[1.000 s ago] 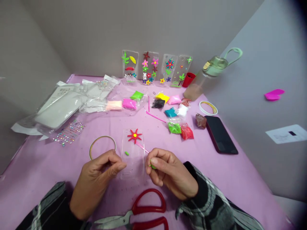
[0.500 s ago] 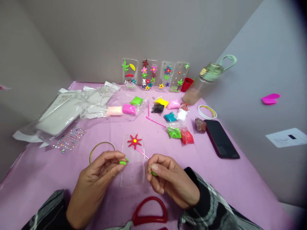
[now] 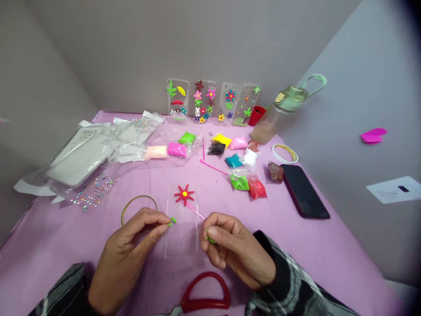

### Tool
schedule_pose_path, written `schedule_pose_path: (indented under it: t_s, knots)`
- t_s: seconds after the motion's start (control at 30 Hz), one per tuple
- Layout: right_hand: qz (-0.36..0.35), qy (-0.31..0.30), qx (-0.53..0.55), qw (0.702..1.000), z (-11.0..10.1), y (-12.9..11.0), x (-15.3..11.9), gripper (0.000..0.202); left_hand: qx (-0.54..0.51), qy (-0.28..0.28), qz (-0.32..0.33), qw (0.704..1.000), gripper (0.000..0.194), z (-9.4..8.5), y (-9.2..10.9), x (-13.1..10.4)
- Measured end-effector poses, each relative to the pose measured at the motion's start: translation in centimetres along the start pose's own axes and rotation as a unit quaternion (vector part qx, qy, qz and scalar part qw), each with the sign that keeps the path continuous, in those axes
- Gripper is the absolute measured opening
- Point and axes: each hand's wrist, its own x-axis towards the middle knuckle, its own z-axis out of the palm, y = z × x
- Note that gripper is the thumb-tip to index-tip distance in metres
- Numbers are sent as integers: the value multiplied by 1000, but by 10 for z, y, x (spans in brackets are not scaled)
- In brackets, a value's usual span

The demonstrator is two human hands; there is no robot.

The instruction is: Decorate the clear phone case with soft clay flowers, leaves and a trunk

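Left to right. Tape ring (image 3: 140, 195) is on the left half of the surface (image 3: 66, 232), partly hidden by the left hand (image 3: 123, 250). Left grip: thumb and index pressed together at the tips, pinching a small green piece (image 3: 170, 224). A second green bit (image 3: 173, 220) is just past those tips, a touch toward the far edge and to the right; looks to lie on the clear case (image 3: 180, 241), can't tell if the two touch. That bit is short, long axis slanting down toward the right edge.

Case: flat, long axis running far edge to near edge, between the hands. Red flower (image 3: 184, 194) sits at its far end, beyond the left fingertips and to the right. Left hand is clearly nearer to the loose bit; right is across the case.

Pink stick (image 3: 194, 210) slants from the flower down toward the right hand (image 3: 235, 245); contact unclear. Right grip: thumb against curled fingers, pinching a green lump (image 3: 211, 240), mostly covered, just off the case's right side.
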Motion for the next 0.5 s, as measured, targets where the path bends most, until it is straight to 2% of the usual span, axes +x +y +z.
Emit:
schedule_pose_path:
  t_s: [0.17, 0.27, 0.43, 0.5]
  knots:
    - [0, -1, 2, 1000, 0, 0, 0, 26, -25, -17, -18, 999, 11, 2, -3, -2]
    - [1, -4, 7, 1000, -1, 0, 0, 25, 3, -35, 6, 999, 11, 1, -2, -1]
    - [2, -1, 4, 1000, -1, 0, 0, 25, 28, -58, 34, 997, 31, -1, 1, 0]
    - [3, 0, 3, 1000, -1, 0, 0, 25, 28, -51, 27, 998, 30, -2, 1, 0]
